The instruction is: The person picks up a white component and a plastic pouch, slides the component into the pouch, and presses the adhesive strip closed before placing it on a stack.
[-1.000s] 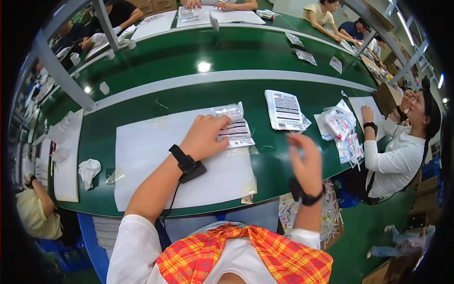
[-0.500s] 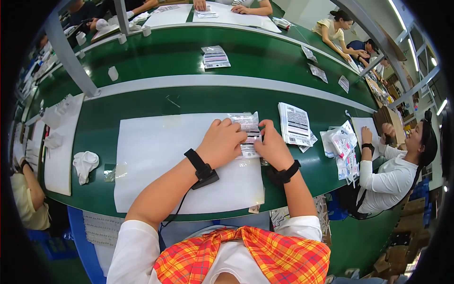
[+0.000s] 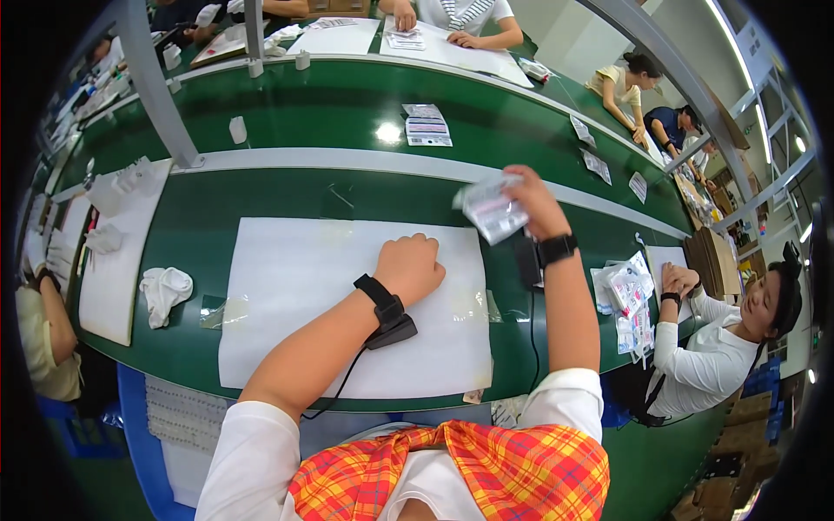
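My right hand (image 3: 539,208) is raised beyond the far right corner of the white mat (image 3: 304,321). It grips a silver pouch (image 3: 493,208) with a printed label, slightly blurred by motion. Resting on the mat, my left hand (image 3: 410,267) is curled into a fist, with nothing seen in it. Both wrists wear black straps with small boxes and cables.
Past the grey rail (image 3: 347,159) lies a pair of printed pouches (image 3: 427,126). A pile of white packets (image 3: 630,291) sits to the right, beside a seated co-worker (image 3: 717,339). Crumpled white gloves (image 3: 165,293) lie left of the mat. Other people work across the table.
My right hand has lifted the pouch off the mat and carried it away from me. My left hand has let go and closed. The printed stack on the right no longer shows.
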Available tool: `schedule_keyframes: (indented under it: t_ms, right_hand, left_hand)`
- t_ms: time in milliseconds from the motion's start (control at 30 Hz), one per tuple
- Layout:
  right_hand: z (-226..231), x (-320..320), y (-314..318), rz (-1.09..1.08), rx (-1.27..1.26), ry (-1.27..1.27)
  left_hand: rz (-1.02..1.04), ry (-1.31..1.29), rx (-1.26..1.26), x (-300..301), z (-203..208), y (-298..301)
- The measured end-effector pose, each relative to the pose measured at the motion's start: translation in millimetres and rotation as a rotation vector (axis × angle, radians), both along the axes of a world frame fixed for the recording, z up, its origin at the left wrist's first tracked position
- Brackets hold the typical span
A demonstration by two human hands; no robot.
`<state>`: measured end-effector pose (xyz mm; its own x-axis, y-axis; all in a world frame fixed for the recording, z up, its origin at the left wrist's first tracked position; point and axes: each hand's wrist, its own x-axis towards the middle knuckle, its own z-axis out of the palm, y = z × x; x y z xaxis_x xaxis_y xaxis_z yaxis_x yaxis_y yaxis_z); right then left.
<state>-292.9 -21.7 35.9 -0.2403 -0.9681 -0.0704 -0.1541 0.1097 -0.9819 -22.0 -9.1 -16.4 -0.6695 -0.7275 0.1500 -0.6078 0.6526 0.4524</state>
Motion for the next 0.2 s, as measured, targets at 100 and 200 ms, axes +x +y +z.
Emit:
schedule_keyframes:
  t_ms: [100,200]
  right_hand:
    - [3,-17,-16,-0.206,-0.074,0.004]
    - [20,-20,-8,-0.369,-0.081,0.034]
  left_hand:
    - [-0.008,-0.001,0.029,3,-2,-5]
    - [-0.016,0.000,0.044,6,-2,-8]
